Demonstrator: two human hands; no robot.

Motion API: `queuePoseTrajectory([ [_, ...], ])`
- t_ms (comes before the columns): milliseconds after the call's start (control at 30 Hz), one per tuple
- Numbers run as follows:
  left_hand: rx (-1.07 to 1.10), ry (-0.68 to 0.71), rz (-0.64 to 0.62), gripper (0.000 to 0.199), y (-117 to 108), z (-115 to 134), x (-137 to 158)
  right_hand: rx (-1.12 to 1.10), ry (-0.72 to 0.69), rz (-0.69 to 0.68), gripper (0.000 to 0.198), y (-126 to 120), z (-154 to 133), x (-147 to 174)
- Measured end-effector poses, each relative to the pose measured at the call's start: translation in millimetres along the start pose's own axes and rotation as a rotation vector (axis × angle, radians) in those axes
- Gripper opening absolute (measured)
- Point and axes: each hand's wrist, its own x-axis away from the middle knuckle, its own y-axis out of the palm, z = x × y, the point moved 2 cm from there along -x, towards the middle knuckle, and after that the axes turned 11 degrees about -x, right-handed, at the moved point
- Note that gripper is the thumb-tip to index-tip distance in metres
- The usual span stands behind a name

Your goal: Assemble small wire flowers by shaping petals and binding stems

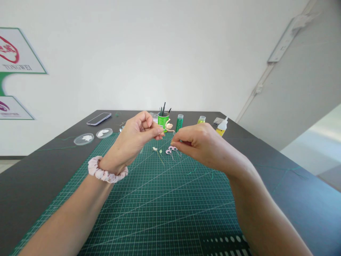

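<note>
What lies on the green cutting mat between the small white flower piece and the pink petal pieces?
In the head view, only bare mat shows between the white flower piece and the pink petal pieces; nothing else lies there.

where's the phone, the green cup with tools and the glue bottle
phone (98, 118), head view, middle of its screen
green cup (163, 120), head view, front wall
glue bottle (222, 127), head view, its body below the nozzle

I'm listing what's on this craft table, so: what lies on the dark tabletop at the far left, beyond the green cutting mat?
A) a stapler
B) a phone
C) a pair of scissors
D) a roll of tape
B: a phone lies flat on the dark table at the far left, just behind two round clear dishes.
</note>
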Motion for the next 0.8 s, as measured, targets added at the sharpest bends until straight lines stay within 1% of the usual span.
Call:
queuePoseTrajectory([
  [233, -0.011, -0.042, 0.001, 0.031, 1, 3, 1, -0.043, 0.033, 0.010, 0.029, 2, 8, -3],
  [400, -0.025, -0.078, -0.004, 0.032, 1, 2, 0, -0.119, 0.061, 0.031, 0.029, 5, 17, -6],
  [600, 0.122, -0.138, -0.050, 0.030, 3, 2, 1, -0.308, 0.071, 0.067, 0.031, 8, 23, -9],
  [800, 0.224, -0.202, -0.122, 0.031, 7, 4, 3, -0.495, 0.137, 0.075, 0.041, 13, 28, -12],
])
